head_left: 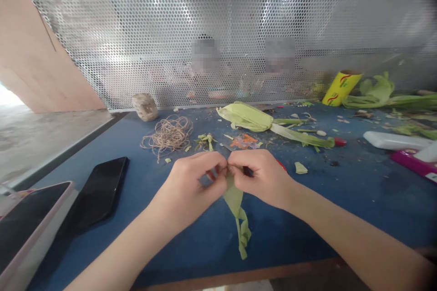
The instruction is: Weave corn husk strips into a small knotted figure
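Observation:
My left hand (196,182) and my right hand (261,177) meet in the middle, fingertips pinched together at the top of a pale green corn husk strip (235,198). The strip hangs toward me, its lower end narrow and curled. My fingers hide its upper end and anything thin between them. Just beyond lies a husk bundle (247,117) shaped like a wrapped ear, with a long leafy tail to the right. Left of that sit a small knotted husk piece (205,140) and a loose tangle of brown twine (170,134).
Two dark phones, one flat (99,188) and one pale-edged (30,223), lie at left. A stone-like block (145,107) stands by the perforated metal screen (136,32). A yellow tube (342,87), more husks (375,91) and a white-and-purple object (414,159) occupy the right.

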{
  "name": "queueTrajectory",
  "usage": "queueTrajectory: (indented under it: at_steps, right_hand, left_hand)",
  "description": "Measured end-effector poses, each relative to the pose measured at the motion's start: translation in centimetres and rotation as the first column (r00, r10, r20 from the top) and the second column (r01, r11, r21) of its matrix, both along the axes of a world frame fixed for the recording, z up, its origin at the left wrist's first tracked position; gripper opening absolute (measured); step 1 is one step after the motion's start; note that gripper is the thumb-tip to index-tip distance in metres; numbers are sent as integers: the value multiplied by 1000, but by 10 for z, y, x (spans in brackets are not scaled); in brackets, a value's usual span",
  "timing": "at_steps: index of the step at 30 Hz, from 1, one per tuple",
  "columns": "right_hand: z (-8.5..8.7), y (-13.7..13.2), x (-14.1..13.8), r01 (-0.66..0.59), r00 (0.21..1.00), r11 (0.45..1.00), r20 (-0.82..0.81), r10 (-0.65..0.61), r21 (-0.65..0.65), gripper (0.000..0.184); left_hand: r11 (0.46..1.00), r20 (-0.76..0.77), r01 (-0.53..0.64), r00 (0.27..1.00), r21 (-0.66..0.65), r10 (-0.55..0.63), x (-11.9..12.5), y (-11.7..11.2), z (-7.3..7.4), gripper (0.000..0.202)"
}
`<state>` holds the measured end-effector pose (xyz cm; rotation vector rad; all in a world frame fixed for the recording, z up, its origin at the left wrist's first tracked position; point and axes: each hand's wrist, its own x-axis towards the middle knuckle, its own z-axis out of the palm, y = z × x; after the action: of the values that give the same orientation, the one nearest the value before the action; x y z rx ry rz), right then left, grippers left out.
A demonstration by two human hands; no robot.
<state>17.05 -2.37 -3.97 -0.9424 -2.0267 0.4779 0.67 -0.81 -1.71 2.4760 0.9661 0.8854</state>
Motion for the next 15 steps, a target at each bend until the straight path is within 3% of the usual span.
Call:
queueTrajectory:
  at_steps: [3,6,10,12,15]
  right_hand:
    - [2,-1,2,52,998,997,16,-53,61,22]
    - [7,1,7,83,995,994,-40,-86,-68,21]
    - [11,4,8,7,989,965,-143,-47,-262,22]
    - [11,4,7,-6,985,956,-169,-45,-292,23]
    - [11,1,7,-28,982,954,-187,-29,-298,22]
  left_hand:
    - [994,45,11,999,-109,-6,-1,-1,1,12]
    - [968,177,21,984,-250,25,-3,-3,6,12]
    - [916,316,95,948,-390,36,-2,-4,9,11]
    - [896,364,120,930,-427,49,-2,-2,7,15]
    - [897,366,69,924,-437,107,-2,1,4,12]
